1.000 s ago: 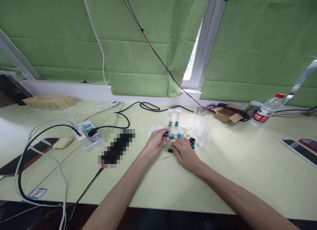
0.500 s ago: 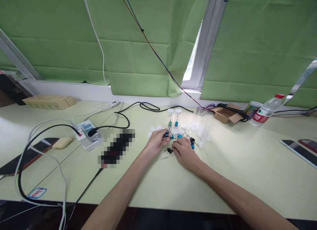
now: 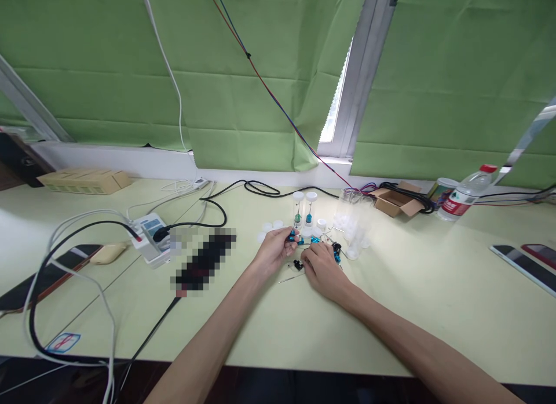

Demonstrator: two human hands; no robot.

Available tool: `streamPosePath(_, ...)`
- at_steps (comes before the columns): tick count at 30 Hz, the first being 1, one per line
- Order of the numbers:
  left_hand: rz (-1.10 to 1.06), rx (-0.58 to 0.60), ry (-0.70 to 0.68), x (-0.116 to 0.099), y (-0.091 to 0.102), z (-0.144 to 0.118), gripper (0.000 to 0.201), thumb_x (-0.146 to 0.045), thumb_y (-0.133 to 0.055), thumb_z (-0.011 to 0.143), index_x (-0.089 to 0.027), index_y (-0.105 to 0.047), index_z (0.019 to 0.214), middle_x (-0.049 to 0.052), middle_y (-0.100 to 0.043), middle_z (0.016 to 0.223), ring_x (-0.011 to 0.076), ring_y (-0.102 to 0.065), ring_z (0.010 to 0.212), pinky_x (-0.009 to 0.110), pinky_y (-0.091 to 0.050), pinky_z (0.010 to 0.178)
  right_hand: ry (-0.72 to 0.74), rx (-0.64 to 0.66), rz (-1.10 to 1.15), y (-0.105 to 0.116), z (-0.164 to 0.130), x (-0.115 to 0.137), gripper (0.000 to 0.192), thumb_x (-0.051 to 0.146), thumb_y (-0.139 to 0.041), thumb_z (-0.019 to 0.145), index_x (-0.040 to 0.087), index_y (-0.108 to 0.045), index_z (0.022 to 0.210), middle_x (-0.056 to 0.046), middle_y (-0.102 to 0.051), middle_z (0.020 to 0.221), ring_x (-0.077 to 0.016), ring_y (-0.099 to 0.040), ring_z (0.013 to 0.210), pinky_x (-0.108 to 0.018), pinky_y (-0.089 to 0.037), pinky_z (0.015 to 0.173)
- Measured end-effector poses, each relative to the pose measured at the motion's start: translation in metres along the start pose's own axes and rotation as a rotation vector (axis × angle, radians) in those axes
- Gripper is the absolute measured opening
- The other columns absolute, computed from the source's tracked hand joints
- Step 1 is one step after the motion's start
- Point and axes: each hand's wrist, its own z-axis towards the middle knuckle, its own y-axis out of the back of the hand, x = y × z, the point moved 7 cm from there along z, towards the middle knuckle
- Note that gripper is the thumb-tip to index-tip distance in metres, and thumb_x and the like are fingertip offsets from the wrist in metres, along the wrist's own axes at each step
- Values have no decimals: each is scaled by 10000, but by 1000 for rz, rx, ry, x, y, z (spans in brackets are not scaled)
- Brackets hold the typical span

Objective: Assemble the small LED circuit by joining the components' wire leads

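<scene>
1. The small blue part (image 3: 292, 236) sits pinched in the fingertips of my left hand (image 3: 274, 250), held just above the desk (image 3: 391, 311) and in front of the two capped clear tubes (image 3: 304, 210). That grip is pressed together on it; I judge a light pinch is enough for so small a piece.
2. My right hand (image 3: 322, 268) lies curled on the desk just beside the left, its fingertips close to a small black part (image 3: 297, 265) and a thin metal pin (image 3: 291, 278). I cannot tell whether it pinches anything or only rests there.
3. For fine work like this I think both wrists should stay planted on the desk, so only the fingertips move.
4. More blue and black parts (image 3: 335, 252) are scattered to the right of my right hand, touching or nearly so; a careless sweep would likely scatter them.
5. Loose white caps (image 3: 270, 225) lie behind the left hand, empty clear tubes (image 3: 354, 218) farther right.
6. A power strip (image 3: 150, 236) and its black cable (image 3: 208, 204) sit well apart on the left.
</scene>
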Motion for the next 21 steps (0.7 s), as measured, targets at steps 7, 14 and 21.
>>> streamPosePath(7, 2, -9, 8, -1, -1, -1, 152, -226, -615, 814, -98, -622, 733, 26, -556, 634, 53, -454, 466, 177, -306, 412, -28, -26, 42, 4, -2, -1, 93, 139, -541, 897, 197, -614, 895, -71, -548, 943, -237, -481, 942, -414, -383, 881)
streamPosePath(14, -3, -19, 15, -2, -2, -3, 149, -227, -628, 803, -100, -617, 725, 24, -556, 631, 51, -450, 455, 177, -308, 410, -44, -11, 16, -1, -2, -6, 105, 124, -544, 902, 201, -613, 881, -71, -550, 948, -242, -483, 943, -411, -392, 866)
streamPosePath(21, 12, -16, 14, -2, -2, -2, 150, -236, -631, 798, -105, -618, 726, 24, -555, 629, 54, -454, 460, 179, -308, 410, -47, -9, -4, 1, -1, -6, 121, 125, -535, 904, 200, -600, 972, -80, -548, 966, -243, -483, 930, -394, -404, 845)
